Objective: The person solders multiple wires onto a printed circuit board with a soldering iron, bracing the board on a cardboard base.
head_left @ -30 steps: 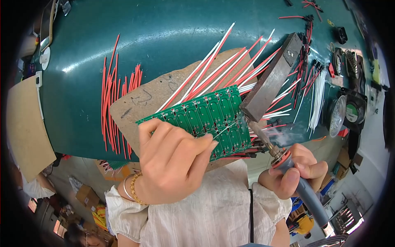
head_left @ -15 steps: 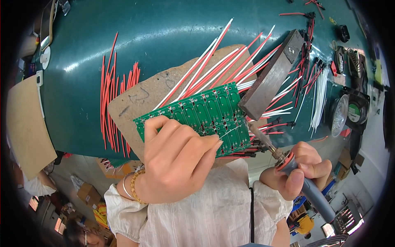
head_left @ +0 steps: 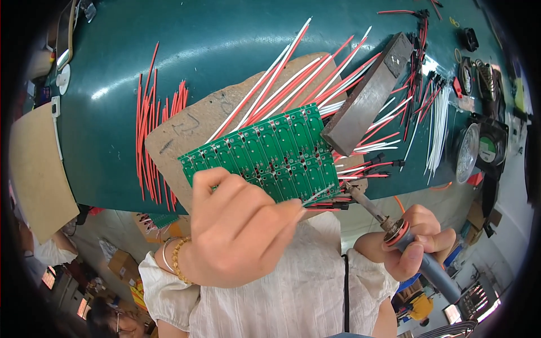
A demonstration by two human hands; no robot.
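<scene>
My left hand (head_left: 236, 231) is closed over the near left part of a green circuit board (head_left: 265, 152). Between its thumb and forefinger it pinches a thin solder wire (head_left: 319, 194), which reaches toward the board's near right corner. A soldering iron (head_left: 372, 208) with a grey handle sits in my right hand (head_left: 417, 242), fingers wrapped round it. Its tip is by that same corner, close to the wire's end; whether they touch I cannot tell. Red and white wires (head_left: 276, 84) fan out from beneath the board's far edge. A heavy dark metal bar (head_left: 366, 98) lies across some of them, by the board's right end.
Under the circuit board lies a brown board (head_left: 180, 135) on the green table mat (head_left: 118, 124). Loose red wires (head_left: 147, 135) lie to the left, white wires (head_left: 438, 132) to the right. A clear round dish (head_left: 467, 153) and a black fan (head_left: 488, 149) stand at the right edge.
The iron's tip has moved nearer me along the board's right end, to its near corner. My left hand and the solder wire have shifted slightly toward me too.
</scene>
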